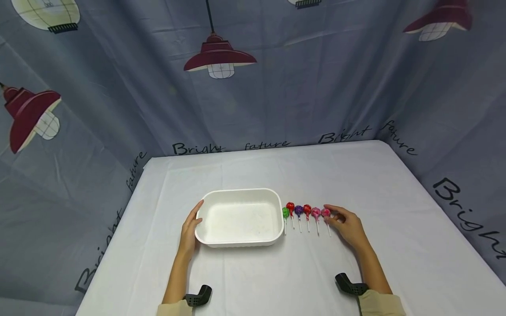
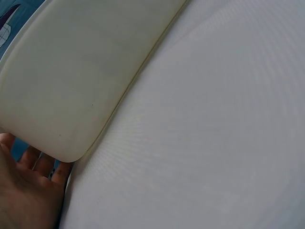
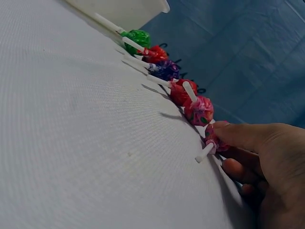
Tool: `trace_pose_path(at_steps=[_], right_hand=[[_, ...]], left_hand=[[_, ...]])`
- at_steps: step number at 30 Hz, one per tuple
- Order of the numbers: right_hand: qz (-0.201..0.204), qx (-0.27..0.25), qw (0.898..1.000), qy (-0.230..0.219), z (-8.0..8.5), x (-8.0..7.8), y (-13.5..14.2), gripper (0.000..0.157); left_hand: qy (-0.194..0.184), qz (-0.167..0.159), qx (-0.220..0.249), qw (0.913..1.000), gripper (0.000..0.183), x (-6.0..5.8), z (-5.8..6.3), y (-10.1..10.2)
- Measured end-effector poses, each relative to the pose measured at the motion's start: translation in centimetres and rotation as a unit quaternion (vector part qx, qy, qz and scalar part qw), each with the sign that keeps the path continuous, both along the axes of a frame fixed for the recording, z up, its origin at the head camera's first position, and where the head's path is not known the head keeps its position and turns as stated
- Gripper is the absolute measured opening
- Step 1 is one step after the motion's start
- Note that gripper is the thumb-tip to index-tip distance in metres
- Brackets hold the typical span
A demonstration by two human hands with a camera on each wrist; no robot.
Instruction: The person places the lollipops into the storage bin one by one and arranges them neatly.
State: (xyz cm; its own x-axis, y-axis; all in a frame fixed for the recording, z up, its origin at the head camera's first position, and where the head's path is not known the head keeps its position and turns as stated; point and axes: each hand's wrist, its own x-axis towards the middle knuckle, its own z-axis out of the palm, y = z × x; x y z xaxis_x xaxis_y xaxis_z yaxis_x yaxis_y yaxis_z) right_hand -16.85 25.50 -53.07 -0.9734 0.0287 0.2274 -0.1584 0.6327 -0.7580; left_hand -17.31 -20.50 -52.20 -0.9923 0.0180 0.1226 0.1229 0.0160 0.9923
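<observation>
A white rectangular tray [image 1: 240, 241] sits on the table. My left hand [image 1: 190, 230] holds its left end, thumb at the rim and fingers along the outer wall; in the left wrist view those fingers [image 2: 45, 164] are partly hidden behind the tray. To the right of the tray several wrapped lollipops form a row, sticks toward me: green [image 1: 285, 213], red [image 1: 290, 206], purple [image 1: 298, 210], red [image 1: 307, 210] and pink [image 1: 316, 212]. At the right end my right hand [image 1: 349, 226] pinches a pink lollipop [image 3: 212, 138] by its head, between thumb and fingers.
A white cloth [image 1: 253, 281] covers the table. Behind it and along its sides hangs a grey-blue curtain [image 1: 276, 96] printed with red lamps and lettering. Black wrist devices [image 1: 199, 296] are worn near both cuffs. The green lollipop lies right at the tray's right wall.
</observation>
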Motion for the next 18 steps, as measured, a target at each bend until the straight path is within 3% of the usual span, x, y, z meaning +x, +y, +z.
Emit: trace_pose_path(at_steps=[11,18], right_hand=[[-0.004,0.0,1.0,0.008,0.1,-0.1,-0.1,0.03],[-0.017,0.009,1.0,-0.01,0.3,0.2,0.1,0.03]], left_hand=[[-0.006,-0.006,-0.006,0.9999,0.051,0.0,0.2,-0.3],[-0.008,-0.02,-0.014,0.9997,0.053,0.8,2.4,0.3]])
